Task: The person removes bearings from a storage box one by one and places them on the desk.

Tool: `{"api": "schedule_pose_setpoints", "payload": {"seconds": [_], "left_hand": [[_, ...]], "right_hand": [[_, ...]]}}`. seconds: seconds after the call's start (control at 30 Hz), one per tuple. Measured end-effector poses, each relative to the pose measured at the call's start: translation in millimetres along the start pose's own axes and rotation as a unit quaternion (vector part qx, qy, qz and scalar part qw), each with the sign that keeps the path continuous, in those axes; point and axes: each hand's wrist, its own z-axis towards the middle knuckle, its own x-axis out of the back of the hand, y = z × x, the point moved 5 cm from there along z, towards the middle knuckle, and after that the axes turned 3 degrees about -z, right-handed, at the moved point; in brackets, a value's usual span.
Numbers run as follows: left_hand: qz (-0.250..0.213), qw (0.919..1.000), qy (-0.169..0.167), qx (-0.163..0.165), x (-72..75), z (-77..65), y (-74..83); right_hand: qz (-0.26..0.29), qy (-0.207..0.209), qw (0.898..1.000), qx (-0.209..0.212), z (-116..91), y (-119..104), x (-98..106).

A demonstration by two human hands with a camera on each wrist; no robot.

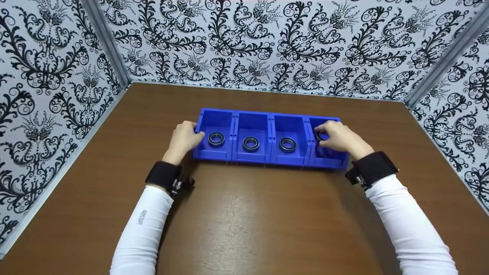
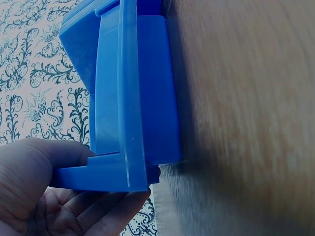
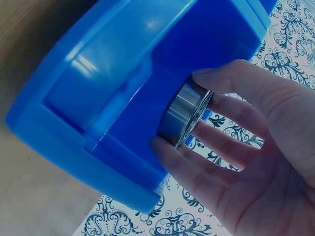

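A blue bin row [image 1: 250, 157] with several compartments sits on the table. My left hand [image 1: 184, 136] grips its left side wall, and in the left wrist view the thumb and fingers lie on either side of the blue wall [image 2: 130, 98]. My right hand [image 1: 340, 138] is at the rightmost compartment. Between its thumb and fingers it pinches a metal ball bearing [image 3: 181, 114], held on edge in the right wrist view. Flat in the other compartments lie a left bearing [image 1: 216, 145], a middle bearing [image 1: 251, 150] and a right bearing [image 1: 287, 150], one in each.
The brown wooden table [image 1: 229, 221] extends in front of the bin row and to both sides. Patterned panels [image 1: 248, 46] stand behind and at the sides, joined by grey metal posts [image 1: 107, 42]. Each wrist wears a black strap [image 1: 164, 175] with a camera.
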Motion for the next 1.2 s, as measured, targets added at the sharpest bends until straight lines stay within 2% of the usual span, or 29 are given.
{"api": "schedule_pose_setpoints", "payload": {"seconds": [1.2], "left_hand": [[0.001, 1.0000, 0.000, 0.005, 0.1, -1.3, 2.0]], "right_hand": [[0.000, 0.005, 1.000, -0.014, -5, -4, 19]]}}
